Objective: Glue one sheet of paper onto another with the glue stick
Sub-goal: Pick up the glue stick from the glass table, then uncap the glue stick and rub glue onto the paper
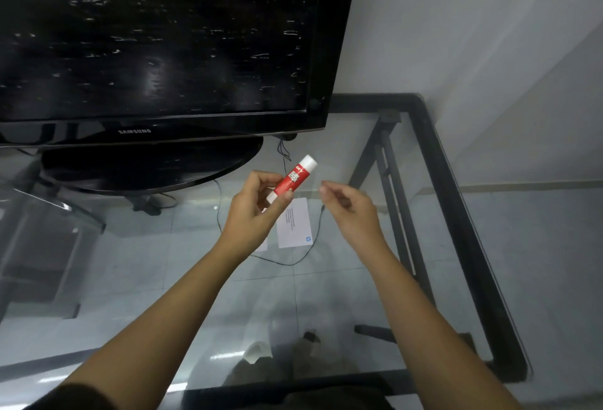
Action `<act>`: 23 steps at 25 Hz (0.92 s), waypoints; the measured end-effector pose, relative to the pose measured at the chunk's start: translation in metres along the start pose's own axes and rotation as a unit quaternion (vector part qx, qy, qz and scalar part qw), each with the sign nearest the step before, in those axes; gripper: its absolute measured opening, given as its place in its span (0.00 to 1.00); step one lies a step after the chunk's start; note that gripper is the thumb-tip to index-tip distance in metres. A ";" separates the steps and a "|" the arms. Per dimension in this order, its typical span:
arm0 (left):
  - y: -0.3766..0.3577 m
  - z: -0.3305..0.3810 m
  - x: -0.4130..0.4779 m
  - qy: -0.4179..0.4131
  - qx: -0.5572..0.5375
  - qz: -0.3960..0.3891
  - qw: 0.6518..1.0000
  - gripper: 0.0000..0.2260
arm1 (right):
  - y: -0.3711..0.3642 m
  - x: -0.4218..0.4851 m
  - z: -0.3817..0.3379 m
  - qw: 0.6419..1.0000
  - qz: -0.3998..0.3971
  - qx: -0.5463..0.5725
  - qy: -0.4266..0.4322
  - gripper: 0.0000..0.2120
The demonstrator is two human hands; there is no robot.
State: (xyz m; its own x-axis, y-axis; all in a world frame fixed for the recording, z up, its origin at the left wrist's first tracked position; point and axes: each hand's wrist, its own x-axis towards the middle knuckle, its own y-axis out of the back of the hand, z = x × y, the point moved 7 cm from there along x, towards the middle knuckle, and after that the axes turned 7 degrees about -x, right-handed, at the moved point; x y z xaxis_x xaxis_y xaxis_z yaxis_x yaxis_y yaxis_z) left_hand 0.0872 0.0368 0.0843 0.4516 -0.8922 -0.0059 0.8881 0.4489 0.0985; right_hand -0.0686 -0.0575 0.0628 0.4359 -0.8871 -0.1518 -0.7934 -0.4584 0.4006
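Observation:
My left hand [256, 205] holds a red glue stick [292, 178] with white ends, tilted up to the right, its white cap still on. My right hand [347, 205] hovers just right of the stick, fingers loosely curled, thumb and forefinger close together, holding nothing that I can see. Below the hands a white sheet of paper [295, 226] with printed lines and a blue logo lies on the glass table. A second white sheet [262, 243] peeks out from under my left wrist, mostly hidden.
A large black TV [156, 44] on an oval stand [150, 168] fills the back left. The glass table [424, 135] has a black metal frame along its right and near edges. A thin black cable [287, 261] loops across the glass near the paper.

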 end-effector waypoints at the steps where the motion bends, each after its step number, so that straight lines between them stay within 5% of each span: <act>1: -0.004 0.004 -0.003 -0.008 0.002 -0.013 1.000 0.08 | -0.003 -0.007 -0.007 0.999 -0.013 0.039 -0.006 0.13; 7: -0.018 0.026 -0.013 -0.060 0.028 -0.040 0.997 0.11 | -0.006 -0.023 -0.032 0.983 -0.017 0.182 -0.017 0.12; 9: -0.015 0.016 -0.012 0.060 -0.093 -0.025 0.994 0.21 | -0.004 -0.024 -0.037 0.977 -0.021 0.211 -0.014 0.10; 11: -0.020 0.003 -0.019 0.218 -0.282 -0.055 0.933 0.28 | -0.003 -0.024 -0.045 0.977 -0.029 0.210 0.000 0.07; 13: -0.018 0.002 -0.022 0.249 -0.356 -0.062 0.899 0.21 | -0.006 -0.026 -0.053 0.980 -0.035 0.197 0.010 0.07; 15: -0.010 0.012 -0.022 0.203 -0.380 -0.043 0.901 0.12 | -0.008 -0.027 -0.061 0.982 -0.027 0.187 0.007 0.11; 16: -0.004 0.019 -0.020 0.136 -0.333 -0.040 0.932 0.08 | -0.009 -0.028 -0.062 0.982 -0.019 0.187 -0.002 0.12; 18: 0.012 0.037 -0.024 -0.038 -0.064 -0.028 0.997 0.02 | -0.013 -0.030 -0.064 0.982 -0.009 0.190 -0.025 0.13; 20: 0.025 0.051 -0.030 -0.130 0.141 0.017 0.981 0.04 | -0.021 -0.034 -0.065 0.984 -0.019 0.172 -0.042 0.15; 23: 0.032 0.060 -0.039 -0.244 0.227 0.064 0.941 0.10 | -0.028 -0.037 -0.072 0.986 -0.032 0.156 -0.044 0.14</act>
State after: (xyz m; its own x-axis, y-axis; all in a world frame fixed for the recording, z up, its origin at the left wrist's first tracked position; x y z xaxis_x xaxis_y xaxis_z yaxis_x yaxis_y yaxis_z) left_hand 0.0931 0.0837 0.1471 0.3613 -0.7985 0.4816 0.6517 0.5856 0.4821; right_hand -0.0320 -0.0081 0.1225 0.4617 -0.8507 -0.2513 -0.8637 -0.4957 0.0913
